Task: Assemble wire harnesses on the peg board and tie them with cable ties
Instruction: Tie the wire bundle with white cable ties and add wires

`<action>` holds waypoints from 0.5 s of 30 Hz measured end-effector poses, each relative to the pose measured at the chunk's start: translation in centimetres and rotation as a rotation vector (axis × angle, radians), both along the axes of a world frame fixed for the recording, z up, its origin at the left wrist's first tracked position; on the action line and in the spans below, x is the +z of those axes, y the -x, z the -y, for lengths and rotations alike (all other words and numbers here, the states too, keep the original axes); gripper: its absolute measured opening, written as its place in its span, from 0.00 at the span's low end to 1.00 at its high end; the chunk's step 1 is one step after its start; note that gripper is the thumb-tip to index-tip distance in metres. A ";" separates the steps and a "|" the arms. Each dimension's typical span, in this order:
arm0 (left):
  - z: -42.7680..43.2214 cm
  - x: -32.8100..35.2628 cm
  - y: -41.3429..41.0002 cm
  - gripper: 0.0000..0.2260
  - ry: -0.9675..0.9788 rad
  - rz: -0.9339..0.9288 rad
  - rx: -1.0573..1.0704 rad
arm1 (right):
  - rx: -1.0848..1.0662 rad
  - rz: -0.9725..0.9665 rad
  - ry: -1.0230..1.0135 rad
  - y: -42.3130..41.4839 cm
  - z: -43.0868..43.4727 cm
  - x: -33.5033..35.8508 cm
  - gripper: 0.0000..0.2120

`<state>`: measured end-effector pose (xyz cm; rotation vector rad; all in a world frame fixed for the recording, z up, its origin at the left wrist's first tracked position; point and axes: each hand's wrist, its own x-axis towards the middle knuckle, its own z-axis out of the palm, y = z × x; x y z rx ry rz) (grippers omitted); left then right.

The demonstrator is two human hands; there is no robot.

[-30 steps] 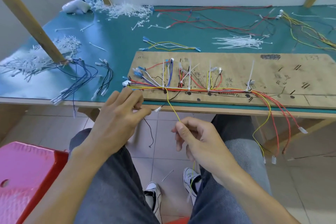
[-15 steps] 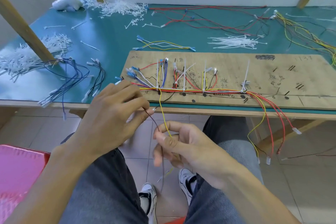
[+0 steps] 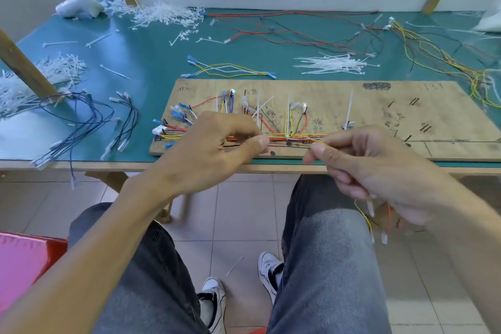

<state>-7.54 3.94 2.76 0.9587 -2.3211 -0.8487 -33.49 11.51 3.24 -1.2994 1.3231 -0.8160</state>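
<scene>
- Both hands have come up from lap height to the table's (image 3: 151, 57) front edge. The left hand (image 3: 217, 149) pinches the wire harness (image 3: 287, 136), and the right hand (image 3: 360, 160) pinches a yellow wire (image 3: 320, 141) drawn taut between them (loose wire ends dangle below its curled fingers).
- The harness runs along the peg board's (image 3: 406, 106) near edge, with upright cable ties (image 3: 350, 108) on it.
- Beyond the board lies a bundle of spare ties (image 3: 333, 64).

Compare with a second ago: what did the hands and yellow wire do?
The right hand rose, drawing its pinched yellow wire rightward along the harness bundle. The left hand moved onto the peg board, pinching the bundle. Board and upright cable ties stayed put.
</scene>
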 end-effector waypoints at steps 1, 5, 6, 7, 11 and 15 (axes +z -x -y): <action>0.0 -0.2 0.2 0.10 0.013 -0.023 0.030 | -0.024 -0.017 0.010 0.7 0.2 0.3 0.11; 0.0 -1.2 0.5 0.09 0.049 -0.128 0.176 | -0.122 -0.098 0.073 2.7 1.0 0.8 0.08; 0.0 -1.4 0.5 0.09 0.049 -0.155 0.217 | -0.147 -0.105 0.090 2.9 1.2 0.8 0.09; 0.0 -1.5 0.3 0.10 0.053 -0.173 0.257 | -0.169 -0.102 0.104 3.2 1.3 0.7 0.10; -0.1 -1.8 -0.2 0.11 0.078 -0.176 0.388 | -0.188 -0.076 0.155 4.0 1.8 0.7 0.09; 0.3 -2.3 -0.4 0.08 0.041 -0.199 0.536 | -0.189 -0.054 0.196 4.3 2.5 0.4 0.07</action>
